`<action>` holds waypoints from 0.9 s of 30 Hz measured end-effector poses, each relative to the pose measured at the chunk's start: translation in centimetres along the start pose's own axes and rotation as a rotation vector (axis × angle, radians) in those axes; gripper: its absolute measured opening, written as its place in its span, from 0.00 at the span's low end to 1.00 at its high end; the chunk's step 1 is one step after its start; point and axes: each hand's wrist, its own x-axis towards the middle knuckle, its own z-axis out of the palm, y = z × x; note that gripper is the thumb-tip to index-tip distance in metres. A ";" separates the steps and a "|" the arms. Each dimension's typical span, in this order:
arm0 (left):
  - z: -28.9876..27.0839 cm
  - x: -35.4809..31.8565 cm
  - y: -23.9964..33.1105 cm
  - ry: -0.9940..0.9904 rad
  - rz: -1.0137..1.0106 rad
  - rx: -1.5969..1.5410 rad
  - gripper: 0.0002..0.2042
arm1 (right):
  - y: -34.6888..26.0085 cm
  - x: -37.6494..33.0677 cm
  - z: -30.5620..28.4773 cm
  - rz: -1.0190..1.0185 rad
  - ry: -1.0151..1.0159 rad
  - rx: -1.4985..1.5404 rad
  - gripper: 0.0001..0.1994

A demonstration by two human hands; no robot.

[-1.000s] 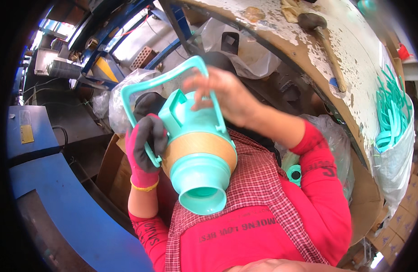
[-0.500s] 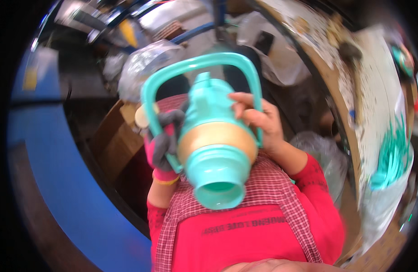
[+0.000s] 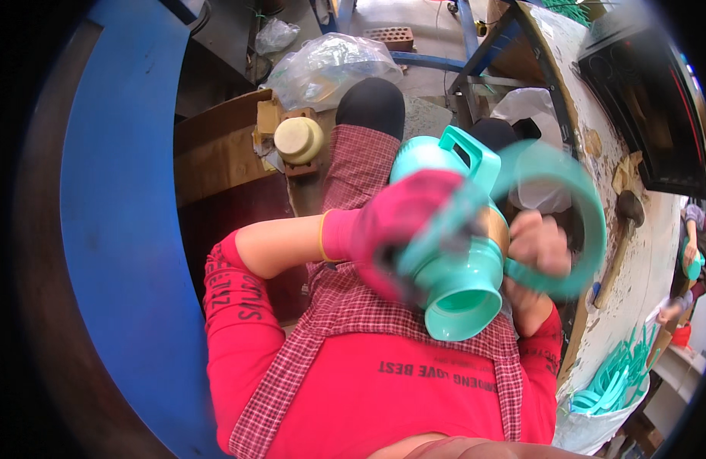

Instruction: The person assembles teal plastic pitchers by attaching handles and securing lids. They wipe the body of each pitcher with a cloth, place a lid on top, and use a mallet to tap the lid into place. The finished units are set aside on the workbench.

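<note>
From the head view, my left hand [image 3: 391,222], in a red glove, grips the teal jug [image 3: 452,252] above my lap, fingers wrapped on its body. My bare right hand [image 3: 538,245] holds the jug's blurred teal handle [image 3: 575,206], fingers closed.

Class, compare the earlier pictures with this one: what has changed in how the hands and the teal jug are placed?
The teal jug has moved right, and its hoop handle has swung right too. The gloved left hand now lies across the body; the bare right hand has dropped beside the neck. Both hands still hold it.
</note>
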 end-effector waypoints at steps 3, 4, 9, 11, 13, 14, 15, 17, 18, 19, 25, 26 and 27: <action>0.9 -0.3 -0.4 0.307 -0.308 -0.168 0.24 | 0.2 0.7 0.5 0.116 0.156 -0.084 0.17; 1.4 -0.4 -0.4 0.459 -0.537 -0.275 0.22 | 0.4 0.7 0.6 0.464 0.444 0.051 0.24; 2.4 -0.1 1.6 0.521 -0.786 -0.141 0.16 | 1.5 -0.1 0.3 0.554 0.446 0.625 0.43; 1.9 0.0 2.6 0.510 -0.828 -0.214 0.20 | 1.5 -0.6 0.3 0.212 0.255 0.387 0.46; 1.4 -0.3 2.8 0.603 -0.834 -0.355 0.23 | 1.5 -0.9 0.5 0.081 0.110 0.431 0.45; 1.4 -0.5 2.0 0.534 -0.660 -0.058 0.24 | 1.2 -1.0 0.5 0.474 0.422 0.612 0.41; 0.9 -0.9 1.9 0.478 -0.566 0.168 0.24 | 1.5 -0.9 0.7 0.735 0.601 0.690 0.37; 0.3 -2.0 0.8 0.376 -0.639 0.242 0.23 | 2.1 -0.5 0.7 0.967 0.768 0.766 0.32; -0.2 -2.5 0.5 0.321 -0.728 0.258 0.22 | 2.6 -0.2 0.5 0.979 0.751 0.750 0.31; -0.6 -3.0 0.3 0.237 -0.723 0.303 0.21 | 3.3 0.3 0.2 1.054 0.754 0.778 0.29; -6.4 -1.1 1.8 0.368 -0.496 0.065 0.16 | 8.5 4.2 -2.2 0.611 0.103 -0.022 0.36; -7.7 0.1 1.4 0.446 -0.383 0.009 0.16 | 8.6 5.0 -2.5 0.572 0.066 -0.226 0.32; -9.3 1.4 0.4 0.536 -0.267 -0.052 0.15 | 8.2 5.8 -3.0 0.548 0.021 -0.110 0.27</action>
